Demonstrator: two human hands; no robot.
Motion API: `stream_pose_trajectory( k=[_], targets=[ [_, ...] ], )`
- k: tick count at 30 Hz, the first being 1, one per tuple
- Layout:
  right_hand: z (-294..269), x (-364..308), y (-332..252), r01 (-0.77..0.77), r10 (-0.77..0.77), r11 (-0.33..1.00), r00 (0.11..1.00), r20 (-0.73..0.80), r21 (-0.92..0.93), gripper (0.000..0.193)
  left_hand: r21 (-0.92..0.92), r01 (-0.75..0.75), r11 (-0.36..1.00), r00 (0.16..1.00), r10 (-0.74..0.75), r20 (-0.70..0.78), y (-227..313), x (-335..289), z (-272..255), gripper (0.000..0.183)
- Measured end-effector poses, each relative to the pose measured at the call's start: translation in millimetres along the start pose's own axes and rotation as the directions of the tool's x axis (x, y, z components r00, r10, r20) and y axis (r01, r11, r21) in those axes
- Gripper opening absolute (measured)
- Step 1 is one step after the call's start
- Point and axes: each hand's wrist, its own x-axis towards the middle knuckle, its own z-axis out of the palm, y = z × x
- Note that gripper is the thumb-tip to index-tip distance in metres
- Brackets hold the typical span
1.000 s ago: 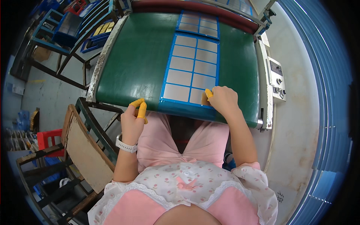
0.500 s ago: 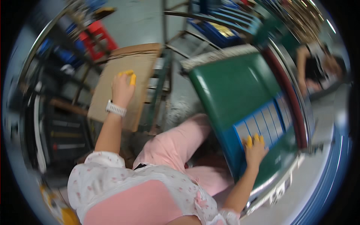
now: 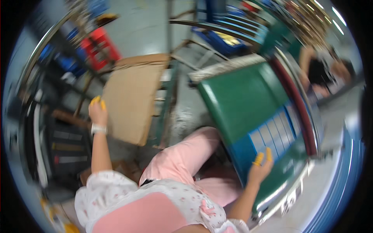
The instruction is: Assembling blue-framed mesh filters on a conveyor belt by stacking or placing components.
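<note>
My left hand [image 3: 98, 112], with yellow finger covers and a pale watch at the wrist, is beside the left edge of a brown cardboard sheet [image 3: 132, 101]. Motion smears its fingers, so I cannot tell whether they touch the sheet. On the right, my right hand [image 3: 261, 167] has its yellow-covered fingers apart and nothing visible in them. It is at the near edge of a row of grey rectangular pieces in blue frames [image 3: 274, 134]. These lie on a blue area of the green work surface [image 3: 241, 101].
A dark red roller or bar [image 3: 297, 99] runs along the right side of the green surface. Another person [image 3: 324, 73] is beyond it. At the far left is a red crate [image 3: 99, 48]; a blue bin [image 3: 225, 40] stands at the back. Dark racks [image 3: 66, 143] are at my left.
My left hand has moved left and nearer, from over the cardboard to its left edge. My right hand has shifted slightly nearer, off the grey pieces to their edge.
</note>
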Motion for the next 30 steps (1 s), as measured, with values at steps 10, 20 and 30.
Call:
stream_pose_trajectory(
  k=[10, 20, 30],
  targets=[
    [11.3, -178.5, -16.9, -0.046, 0.024, 0.963, 0.996, 0.089, 0.264, 0.023, -0.975, -0.219, 0.02, 0.651, 0.748, -0.131, 350.4, -122.7, -68.7, 0.023],
    [-22.2, -211.8, 5.0, -0.434, 0.402, 0.891, 0.89, 0.213, 0.131, 0.02, -0.864, -0.494, -0.101, 0.315, 0.905, -0.286, 396.3, -190.7, -79.3, 0.031],
    [-53.4, -263.5, 28.5, -0.692, 0.693, 0.721, 0.72, -0.034, 0.04, 0.023, -0.882, -0.379, -0.279, 0.306, 0.862, -0.404, 338.5, -206.8, -54.5, 0.03]
  ],
)
